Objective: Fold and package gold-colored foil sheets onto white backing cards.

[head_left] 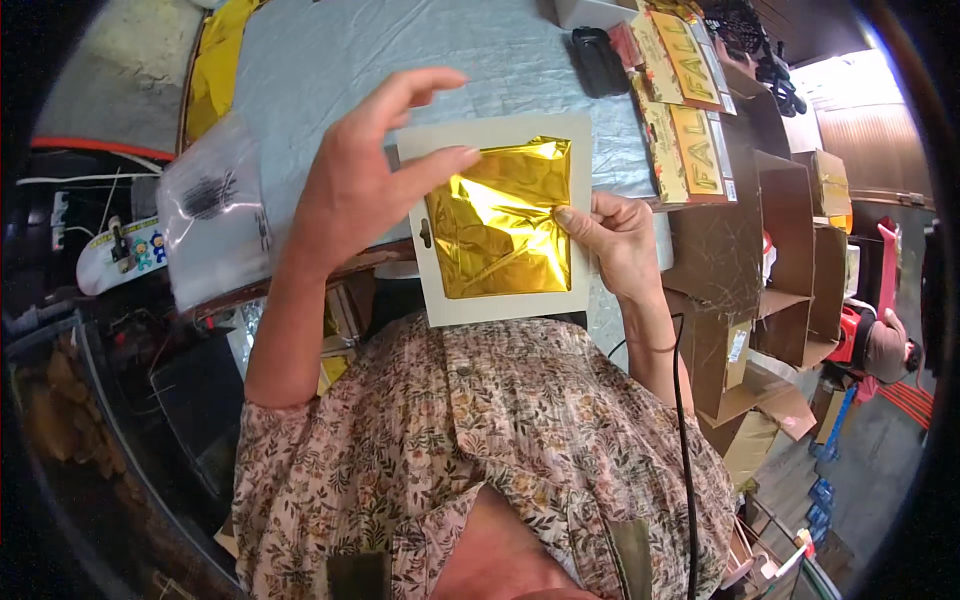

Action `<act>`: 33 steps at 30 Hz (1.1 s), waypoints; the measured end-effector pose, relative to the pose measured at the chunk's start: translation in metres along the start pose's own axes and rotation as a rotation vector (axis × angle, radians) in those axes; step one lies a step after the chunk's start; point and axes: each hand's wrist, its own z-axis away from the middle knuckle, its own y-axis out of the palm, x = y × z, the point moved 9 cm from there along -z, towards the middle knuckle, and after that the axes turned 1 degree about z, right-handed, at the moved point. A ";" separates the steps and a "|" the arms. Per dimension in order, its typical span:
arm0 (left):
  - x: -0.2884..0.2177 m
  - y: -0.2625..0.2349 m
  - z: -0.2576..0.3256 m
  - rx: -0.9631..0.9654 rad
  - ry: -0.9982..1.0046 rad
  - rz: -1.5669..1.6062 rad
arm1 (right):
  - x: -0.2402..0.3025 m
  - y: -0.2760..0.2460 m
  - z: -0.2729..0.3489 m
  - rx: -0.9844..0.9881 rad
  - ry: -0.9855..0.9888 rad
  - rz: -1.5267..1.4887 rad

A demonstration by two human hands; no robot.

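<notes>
Gold foil sheet held against a white card above the worktop.

The foil is pressed onto the card by the left hand, fingers spread and fingertips on the foil's upper left corner. The card's right edge is pinched by the right hand, thumb on the foil. The grey worktop lies beyond the card.

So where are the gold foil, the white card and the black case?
gold foil (500,220), head view, middle of the crinkled sheet.
white card (500,308), head view, bare lower border under the foil.
black case (598,60), head view, middle of its top, on the table.
</notes>
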 end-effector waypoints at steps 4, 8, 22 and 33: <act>0.029 -0.009 -0.004 -0.168 -0.009 0.287 | -0.002 0.001 -0.005 0.003 0.000 0.028; 0.075 -0.024 0.019 -0.305 -0.246 0.431 | 0.001 0.004 -0.027 -0.027 0.067 -0.011; 0.192 -0.017 0.003 -0.110 -0.466 0.376 | 0.004 0.057 -0.167 0.013 -0.052 0.721; 0.214 -0.017 0.001 -0.081 -0.458 0.180 | 0.028 0.117 -0.119 0.202 -0.800 1.526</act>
